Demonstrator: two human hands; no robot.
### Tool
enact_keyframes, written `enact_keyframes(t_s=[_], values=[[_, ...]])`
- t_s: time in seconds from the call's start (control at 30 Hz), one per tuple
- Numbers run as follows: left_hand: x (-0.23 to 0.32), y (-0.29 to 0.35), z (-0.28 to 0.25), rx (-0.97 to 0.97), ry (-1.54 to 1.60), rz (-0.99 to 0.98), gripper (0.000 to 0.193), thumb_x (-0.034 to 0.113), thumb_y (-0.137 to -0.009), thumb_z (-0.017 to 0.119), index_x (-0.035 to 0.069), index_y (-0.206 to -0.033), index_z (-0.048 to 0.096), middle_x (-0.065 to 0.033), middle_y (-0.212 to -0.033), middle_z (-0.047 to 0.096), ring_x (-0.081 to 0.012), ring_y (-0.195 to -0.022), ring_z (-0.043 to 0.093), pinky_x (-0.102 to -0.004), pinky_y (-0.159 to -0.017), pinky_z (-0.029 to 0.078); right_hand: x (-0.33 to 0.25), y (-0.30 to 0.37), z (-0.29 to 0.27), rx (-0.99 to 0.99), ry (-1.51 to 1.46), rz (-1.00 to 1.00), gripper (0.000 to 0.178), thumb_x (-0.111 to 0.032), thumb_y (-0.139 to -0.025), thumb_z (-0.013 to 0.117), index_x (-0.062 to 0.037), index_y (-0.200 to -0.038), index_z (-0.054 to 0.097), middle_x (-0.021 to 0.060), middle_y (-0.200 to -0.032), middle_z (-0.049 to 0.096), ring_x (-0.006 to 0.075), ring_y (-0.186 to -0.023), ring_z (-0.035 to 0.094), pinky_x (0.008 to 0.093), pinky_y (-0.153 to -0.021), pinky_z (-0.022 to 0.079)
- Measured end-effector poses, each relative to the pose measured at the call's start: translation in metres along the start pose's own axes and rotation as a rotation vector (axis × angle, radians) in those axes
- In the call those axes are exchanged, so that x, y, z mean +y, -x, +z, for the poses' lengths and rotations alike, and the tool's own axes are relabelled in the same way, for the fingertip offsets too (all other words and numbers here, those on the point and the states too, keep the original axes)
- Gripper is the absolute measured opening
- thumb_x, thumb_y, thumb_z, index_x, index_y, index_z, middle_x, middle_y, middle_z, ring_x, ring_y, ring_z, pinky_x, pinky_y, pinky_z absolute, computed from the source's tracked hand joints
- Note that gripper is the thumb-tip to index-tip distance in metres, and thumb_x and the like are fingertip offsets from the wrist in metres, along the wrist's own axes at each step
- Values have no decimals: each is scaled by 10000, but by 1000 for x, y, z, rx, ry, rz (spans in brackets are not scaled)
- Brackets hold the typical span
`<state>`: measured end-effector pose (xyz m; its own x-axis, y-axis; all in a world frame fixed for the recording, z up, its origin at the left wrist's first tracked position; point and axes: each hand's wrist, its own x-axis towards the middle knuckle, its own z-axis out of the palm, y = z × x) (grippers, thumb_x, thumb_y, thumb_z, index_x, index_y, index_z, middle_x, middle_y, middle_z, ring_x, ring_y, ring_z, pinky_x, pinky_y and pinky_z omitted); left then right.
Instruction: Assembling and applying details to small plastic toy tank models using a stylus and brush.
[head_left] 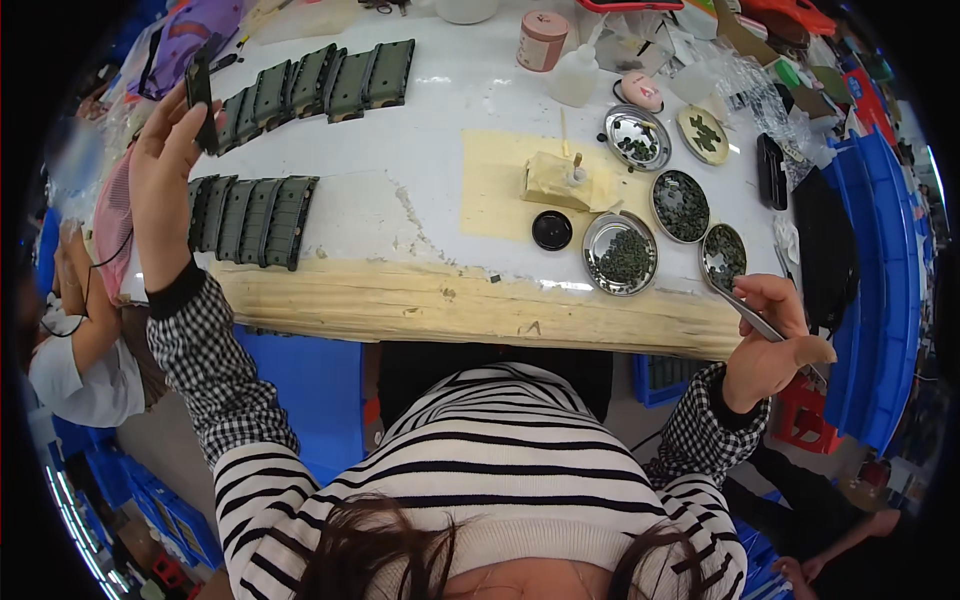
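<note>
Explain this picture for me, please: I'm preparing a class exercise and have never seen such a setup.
There is no machine here: a person works bare-handed. The single picture comes from a wide fisheye camera worn on the head, looking down, so straight edges look bent.

On the white table, two rows of dark green panels lie at the left. At the right, round dishes hold small green pieces, near a yellow block and a round black disc.

The left grip holds up a slim dark piece by the rows. The right grip holds metal tweezers angled toward the nearest dish; whether their tips touch anything is too small to tell.
</note>
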<state>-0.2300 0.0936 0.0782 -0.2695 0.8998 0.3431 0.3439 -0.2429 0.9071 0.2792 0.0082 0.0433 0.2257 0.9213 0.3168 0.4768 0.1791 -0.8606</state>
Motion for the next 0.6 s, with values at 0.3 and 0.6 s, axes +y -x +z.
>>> enact_keyframes(t_s=[0.3,0.6], values=[[45,146,127,-929,326,-277,760,156,-698,746,6,-1365,414,-126,-1087,593,-168,-936,583,-297,-828,468,-19,9,50,-301,-231,-358,579,-548,-886,519,11,-901,669,161,-888,651,234,-750,621,325,-666,496],[40,164,160,-801,548,-256,782,75,-702,781,54,-1359,357,-97,-1067,603,-144,-992,588,-264,-868,464,-34,30,71,-623,-247,-421,438,-136,-606,899,-51,-820,527,160,-1093,528,287,-1038,645,352,-832,565]])
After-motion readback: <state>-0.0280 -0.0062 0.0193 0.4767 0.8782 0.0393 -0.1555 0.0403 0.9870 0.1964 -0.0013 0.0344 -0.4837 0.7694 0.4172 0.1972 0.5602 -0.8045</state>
